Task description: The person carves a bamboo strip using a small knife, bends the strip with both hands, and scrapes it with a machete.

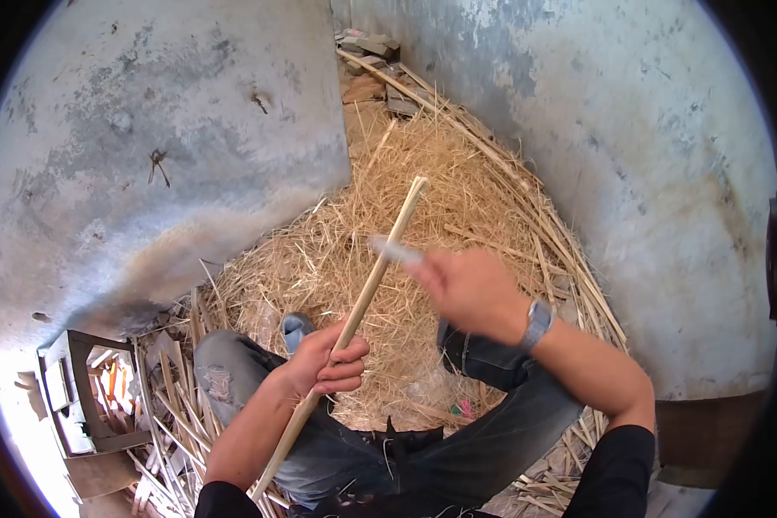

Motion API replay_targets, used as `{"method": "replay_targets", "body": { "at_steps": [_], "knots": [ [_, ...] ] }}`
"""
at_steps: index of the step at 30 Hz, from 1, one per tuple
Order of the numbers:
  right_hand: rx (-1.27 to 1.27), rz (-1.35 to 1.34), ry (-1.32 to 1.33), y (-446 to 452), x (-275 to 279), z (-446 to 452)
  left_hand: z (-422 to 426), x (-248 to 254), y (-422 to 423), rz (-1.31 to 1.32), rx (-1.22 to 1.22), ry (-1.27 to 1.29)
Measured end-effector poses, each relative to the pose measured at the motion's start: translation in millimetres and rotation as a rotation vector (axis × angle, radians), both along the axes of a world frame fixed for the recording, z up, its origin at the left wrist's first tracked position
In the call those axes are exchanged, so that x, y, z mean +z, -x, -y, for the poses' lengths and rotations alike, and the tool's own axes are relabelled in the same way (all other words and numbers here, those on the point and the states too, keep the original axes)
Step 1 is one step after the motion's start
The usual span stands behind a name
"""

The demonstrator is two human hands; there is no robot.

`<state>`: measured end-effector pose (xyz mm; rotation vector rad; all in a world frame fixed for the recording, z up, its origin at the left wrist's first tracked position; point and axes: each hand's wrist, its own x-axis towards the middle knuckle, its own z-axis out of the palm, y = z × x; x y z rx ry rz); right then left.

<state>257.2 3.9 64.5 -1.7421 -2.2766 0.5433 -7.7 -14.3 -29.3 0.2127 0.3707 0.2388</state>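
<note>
My left hand (pixel 326 361) is wrapped round the lower part of a long pale bamboo stick (pixel 374 281). The stick slants up and away from me, and its far tip looks split or made of strips lying together. In my right hand (pixel 470 289), blurred by motion, is a knife (pixel 397 251) whose pale blade lies across the upper part of the stick. Whether the blade touches the stick, I cannot tell. Most of the handle is hidden by my fingers. A watch is on my right wrist (pixel 539 325).
Straw-like shavings (pixel 457 164) cover the floor between my bent legs and the corner. Long bamboo strips (pixel 570 268) lie along the right wall (pixel 665 173). More strips (pixel 177 397) lie at left beside a wooden frame (pixel 76 393). Bricks (pixel 371 52) are piled at the back.
</note>
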Motion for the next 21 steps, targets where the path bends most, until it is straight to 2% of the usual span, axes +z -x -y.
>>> {"method": "replay_targets", "body": {
  "at_steps": [1,3,5,7,11,13,15,17,19,20,21],
  "knots": [
    [0.001,0.003,0.002,8,0,12,0,0,-2,-0.035,0.002,-0.057],
    [0.24,0.029,0.097,31,-2,32,2,1,-3,-0.076,-0.003,-0.108],
    [0.215,0.047,0.027,22,-8,12,4,5,-2,-0.171,0.018,-0.142],
    [-0.108,-0.02,-0.184,-7,-11,-22,8,7,1,-0.189,0.035,-0.151],
    [-0.08,-0.149,-0.128,-21,-8,-19,5,11,-1,-0.184,0.008,-0.208],
    [0.207,0.055,-0.084,6,-11,12,6,8,-1,-0.157,-0.021,-0.186],
    [0.207,0.046,-0.132,1,-23,2,6,8,2,-0.166,-0.018,-0.127],
    [-0.141,-0.194,-0.221,-24,-23,-35,8,5,5,-0.173,-0.01,-0.105],
    [-0.276,-0.364,-0.133,-52,-3,-51,8,6,8,-0.172,0.023,-0.094],
    [-0.264,-0.364,-0.134,-54,-3,-49,7,7,6,-0.114,0.027,-0.096],
    [-0.246,-0.477,-0.159,-52,-5,-43,7,7,5,-0.056,0.027,-0.096]
  ]
}}
